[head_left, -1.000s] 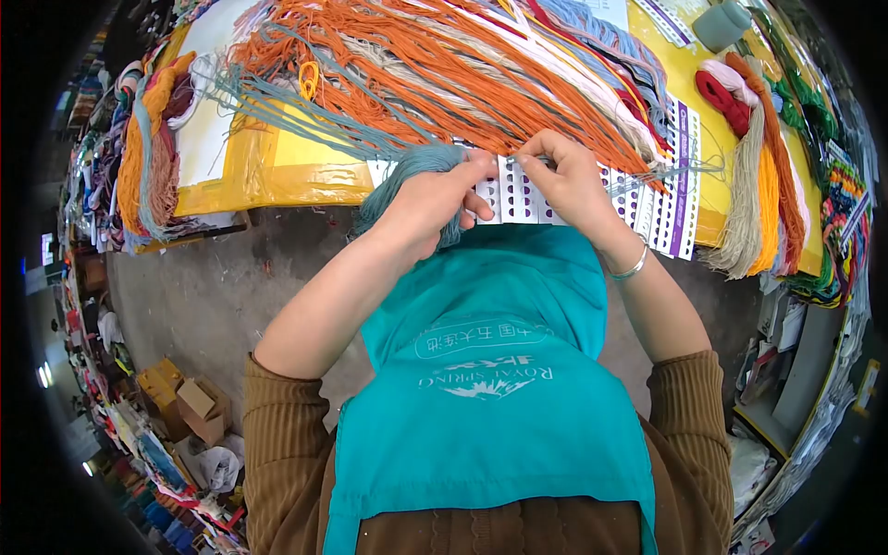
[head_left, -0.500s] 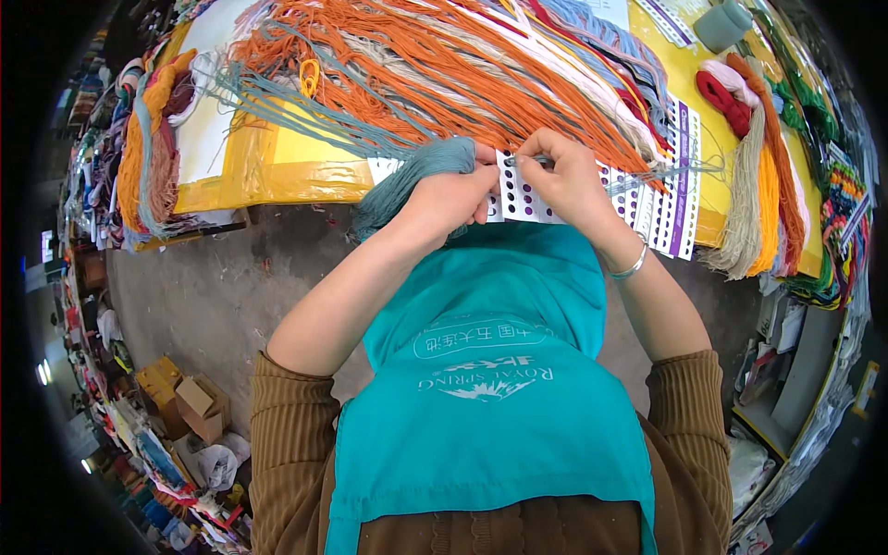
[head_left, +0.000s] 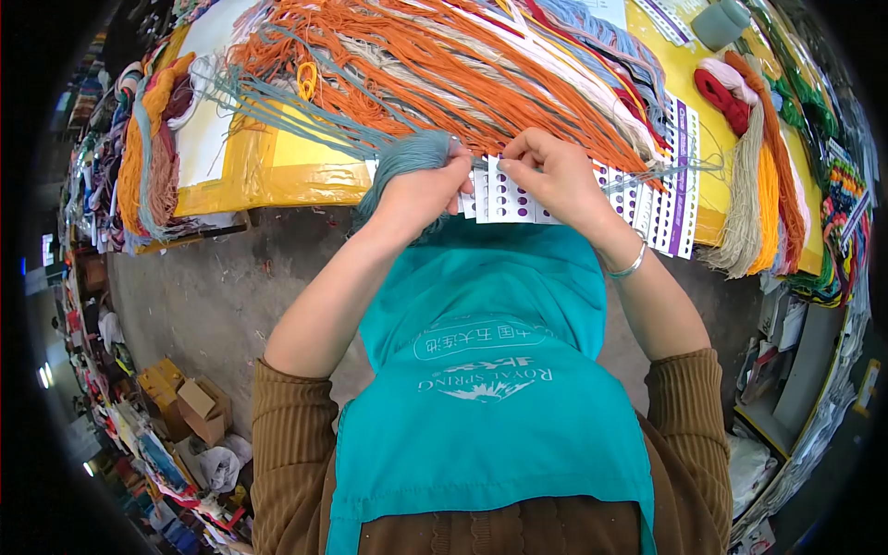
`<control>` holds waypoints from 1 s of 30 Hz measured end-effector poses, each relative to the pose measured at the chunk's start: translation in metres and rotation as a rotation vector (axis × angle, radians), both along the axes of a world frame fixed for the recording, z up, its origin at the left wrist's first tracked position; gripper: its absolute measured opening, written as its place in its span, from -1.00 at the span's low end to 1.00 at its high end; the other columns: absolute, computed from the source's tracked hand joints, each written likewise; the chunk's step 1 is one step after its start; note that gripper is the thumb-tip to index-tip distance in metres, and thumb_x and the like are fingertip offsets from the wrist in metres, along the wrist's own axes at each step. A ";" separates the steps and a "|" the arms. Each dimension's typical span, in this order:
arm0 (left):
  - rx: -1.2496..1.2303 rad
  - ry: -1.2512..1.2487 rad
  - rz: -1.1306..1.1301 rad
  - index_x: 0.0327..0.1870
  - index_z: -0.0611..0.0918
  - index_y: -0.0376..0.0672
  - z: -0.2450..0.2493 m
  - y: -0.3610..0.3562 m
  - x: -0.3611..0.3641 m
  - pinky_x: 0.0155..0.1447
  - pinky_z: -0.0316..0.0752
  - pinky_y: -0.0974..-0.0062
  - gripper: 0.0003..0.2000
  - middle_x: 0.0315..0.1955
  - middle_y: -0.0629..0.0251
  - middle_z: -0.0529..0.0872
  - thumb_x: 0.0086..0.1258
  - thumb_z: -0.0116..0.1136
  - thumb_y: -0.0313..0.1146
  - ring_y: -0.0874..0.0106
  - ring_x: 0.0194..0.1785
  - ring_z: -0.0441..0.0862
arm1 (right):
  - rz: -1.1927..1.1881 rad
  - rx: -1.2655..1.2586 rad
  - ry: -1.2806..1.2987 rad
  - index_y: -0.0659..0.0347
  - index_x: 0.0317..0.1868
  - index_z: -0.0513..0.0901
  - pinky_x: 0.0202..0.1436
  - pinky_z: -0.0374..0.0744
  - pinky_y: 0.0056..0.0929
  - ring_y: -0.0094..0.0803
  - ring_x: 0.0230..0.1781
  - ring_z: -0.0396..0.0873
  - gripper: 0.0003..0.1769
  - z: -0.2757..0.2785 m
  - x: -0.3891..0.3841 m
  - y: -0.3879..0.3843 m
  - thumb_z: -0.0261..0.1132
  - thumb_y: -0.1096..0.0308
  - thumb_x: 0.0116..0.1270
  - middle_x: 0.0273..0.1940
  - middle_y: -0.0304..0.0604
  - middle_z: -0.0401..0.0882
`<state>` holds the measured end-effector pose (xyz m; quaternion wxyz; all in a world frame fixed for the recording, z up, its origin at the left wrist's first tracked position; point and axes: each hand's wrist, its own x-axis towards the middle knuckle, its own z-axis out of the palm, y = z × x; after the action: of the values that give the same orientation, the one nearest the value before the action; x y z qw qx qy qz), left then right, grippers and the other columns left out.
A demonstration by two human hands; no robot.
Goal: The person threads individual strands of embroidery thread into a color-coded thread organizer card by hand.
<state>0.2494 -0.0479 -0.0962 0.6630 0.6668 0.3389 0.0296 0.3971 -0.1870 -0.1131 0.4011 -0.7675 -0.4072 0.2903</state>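
Observation:
A thick skein of grey-blue thread (head_left: pixel 407 162) hangs over my left hand (head_left: pixel 430 190), whose fingers are closed around it near the table's front edge. Just right of it, my right hand (head_left: pixel 550 176) has thumb and forefinger pinched at the upper corner of a white punched card (head_left: pixel 504 199). Rows of holes and purple dots run down this card. A short grey-blue length shows between the two hands; its exact path behind the fingers is hidden. More punched cards (head_left: pixel 683 180) overlap in a row toward the right.
Long orange threads (head_left: pixel 416 69), mixed with grey and white ones, spread over the yellow table (head_left: pixel 277 171). Coloured skeins hang at its left (head_left: pixel 153 139) and right (head_left: pixel 763 185) ends. A grey-green bottle (head_left: pixel 721 25) stands at the back right. Cardboard boxes (head_left: pixel 199 407) sit on the floor.
My left hand has moved a little left and away from my right hand, with the skein. The right fingers have shifted slightly left, and more of the white card shows between the hands.

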 end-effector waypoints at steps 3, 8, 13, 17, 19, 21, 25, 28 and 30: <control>-0.149 -0.048 0.035 -0.20 0.59 -0.23 0.011 -0.002 -0.004 -0.56 0.27 0.68 -0.89 -0.56 0.37 0.60 0.42 0.13 -0.38 0.65 -0.63 0.41 | 0.020 -0.105 -0.154 0.13 -0.20 0.65 -0.26 0.56 -0.27 -0.24 -0.36 0.67 -0.69 0.010 -0.004 0.004 0.40 0.09 0.21 -0.43 -0.16 0.67; -0.462 -0.036 -0.042 -0.21 0.62 -0.20 0.016 -0.014 -0.002 -0.56 0.19 0.67 -0.81 -0.57 0.39 0.58 0.48 0.09 -0.26 0.65 -0.63 0.34 | 0.005 -0.087 -0.328 0.13 -0.19 0.63 -0.35 0.51 -0.35 -0.38 -0.45 0.61 -0.68 0.005 -0.009 0.006 0.41 0.08 0.24 -0.48 -0.23 0.63; -0.293 0.082 -0.038 -0.34 0.62 -0.18 -0.001 -0.009 0.003 -0.54 0.20 0.64 -0.71 -0.63 0.40 0.56 0.51 0.03 -0.17 0.64 -0.64 0.33 | -0.028 -0.037 0.070 0.19 -0.16 0.61 -0.39 0.51 -0.39 -0.42 -0.48 0.61 -0.56 0.000 0.000 0.010 0.38 -0.04 0.28 -0.46 -0.20 0.65; 0.005 0.120 -0.191 -0.48 0.58 -0.15 0.009 -0.015 0.013 -0.56 0.20 0.61 -0.67 -0.67 0.43 0.53 0.50 0.03 -0.18 0.64 -0.65 0.32 | 0.076 -0.008 0.235 0.22 -0.06 0.59 -0.40 0.49 -0.48 -0.52 -0.49 0.57 -0.52 0.004 0.013 0.006 0.35 -0.05 0.31 -0.46 -0.22 0.64; 0.158 0.110 -0.256 -0.49 0.57 -0.13 0.012 -0.014 0.016 -0.57 0.19 0.61 -0.68 -0.67 0.45 0.51 0.50 0.04 -0.19 0.65 -0.66 0.30 | 0.103 0.022 0.289 0.23 -0.02 0.57 -0.37 0.50 -0.49 -0.51 -0.47 0.57 -0.52 0.005 0.014 0.005 0.33 -0.03 0.32 -0.46 -0.20 0.64; 0.298 0.055 -0.282 -0.44 0.56 -0.12 0.013 -0.010 0.017 -0.58 0.17 0.62 -0.73 -0.67 0.47 0.49 0.50 0.05 -0.21 0.67 -0.67 0.27 | 0.108 0.008 0.228 0.25 -0.01 0.55 -0.35 0.51 -0.47 -0.49 -0.44 0.59 -0.52 0.009 0.013 0.006 0.31 -0.02 0.34 -0.45 -0.17 0.65; -0.613 -0.094 -0.037 -0.43 0.51 -0.07 0.012 0.014 -0.006 -0.62 0.12 0.66 -0.76 -0.65 0.53 0.40 0.47 0.06 -0.20 0.68 -0.71 0.23 | 0.112 -0.121 0.187 0.27 0.00 0.54 -0.26 0.53 -0.39 -0.43 -0.40 0.62 -0.51 0.017 0.014 0.009 0.25 -0.03 0.37 -0.43 -0.13 0.66; -0.863 -0.172 0.009 -0.40 0.46 -0.05 0.027 0.051 -0.042 -0.69 0.07 0.73 -0.82 -0.66 0.55 0.34 0.48 0.03 -0.30 0.71 -0.75 0.21 | 0.113 -0.157 0.174 0.27 0.00 0.54 -0.22 0.54 -0.34 -0.38 -0.40 0.63 -0.52 0.021 0.012 0.009 0.21 -0.01 0.38 -0.44 -0.10 0.66; -0.863 -0.293 0.047 -0.41 0.41 -0.06 0.040 0.089 -0.066 -0.73 0.07 0.74 -0.81 -0.66 0.53 0.33 0.51 -0.05 -0.37 0.70 -0.77 0.22 | 0.113 -0.163 0.194 0.27 0.01 0.54 -0.20 0.53 -0.32 -0.35 -0.40 0.64 -0.55 0.021 0.013 0.010 0.19 0.03 0.37 -0.44 -0.09 0.66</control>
<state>0.1835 0.0412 -0.0565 0.9203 0.3106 0.2377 -0.0052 0.4105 -0.1769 -0.0917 0.3580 -0.7417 -0.3841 0.4174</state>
